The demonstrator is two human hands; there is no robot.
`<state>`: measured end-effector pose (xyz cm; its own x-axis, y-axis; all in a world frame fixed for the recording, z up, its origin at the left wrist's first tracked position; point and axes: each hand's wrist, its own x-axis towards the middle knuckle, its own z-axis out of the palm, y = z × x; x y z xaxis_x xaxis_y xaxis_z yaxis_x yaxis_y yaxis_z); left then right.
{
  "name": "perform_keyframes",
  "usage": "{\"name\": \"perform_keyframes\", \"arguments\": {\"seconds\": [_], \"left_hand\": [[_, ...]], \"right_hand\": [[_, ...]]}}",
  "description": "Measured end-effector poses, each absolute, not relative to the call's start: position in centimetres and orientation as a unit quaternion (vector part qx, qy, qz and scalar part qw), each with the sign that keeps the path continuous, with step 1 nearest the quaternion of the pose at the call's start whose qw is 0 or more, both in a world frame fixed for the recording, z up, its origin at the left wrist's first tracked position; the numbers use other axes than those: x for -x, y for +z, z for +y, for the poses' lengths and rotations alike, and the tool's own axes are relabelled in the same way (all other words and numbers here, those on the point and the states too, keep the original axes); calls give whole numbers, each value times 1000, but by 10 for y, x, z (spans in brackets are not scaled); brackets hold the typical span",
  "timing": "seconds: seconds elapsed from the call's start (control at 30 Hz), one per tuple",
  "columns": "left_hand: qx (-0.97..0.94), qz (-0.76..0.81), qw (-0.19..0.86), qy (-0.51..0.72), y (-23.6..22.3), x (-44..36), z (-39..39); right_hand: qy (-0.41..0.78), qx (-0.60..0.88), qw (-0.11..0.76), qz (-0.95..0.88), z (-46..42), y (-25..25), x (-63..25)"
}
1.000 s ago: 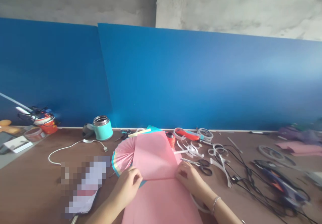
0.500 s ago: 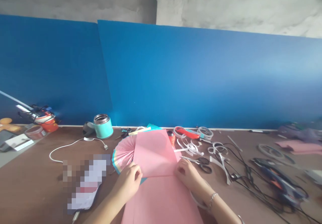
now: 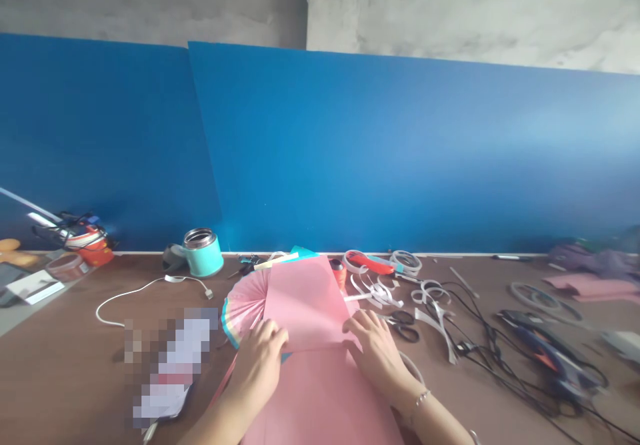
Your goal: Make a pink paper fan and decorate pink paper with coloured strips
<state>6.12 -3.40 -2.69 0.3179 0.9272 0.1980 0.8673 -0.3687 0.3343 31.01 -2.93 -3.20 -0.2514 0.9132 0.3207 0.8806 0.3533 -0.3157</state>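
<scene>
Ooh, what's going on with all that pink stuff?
A person has both hands at a flat pink sheet: the left hand is at its left edge and the right hand at its right edge. More pink material spreads out between the person's arms. A pleated pink fan shape with a blue rim lies just past the left hand, and scissors lie beside the right hand. Whether the sheet is paper or cloth, I can't tell.

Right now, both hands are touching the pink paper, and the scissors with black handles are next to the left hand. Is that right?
Not quite: the head view shows the scissors next to the right hand, not the left hand. Both hands are touching the pink paper.
</scene>
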Motion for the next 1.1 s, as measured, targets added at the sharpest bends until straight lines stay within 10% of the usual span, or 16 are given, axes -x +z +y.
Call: {"name": "perform_keyframes", "arguments": {"seconds": [0.6, 1.1], "left_hand": [[-846, 528, 57, 51, -21, -67, -39], [-843, 521, 56, 118, -33, -63, -41]], "right_hand": [[-125, 423, 188, -878, -29, -48, -305], [37, 501, 177, -846, -37, -26, -309]]}}
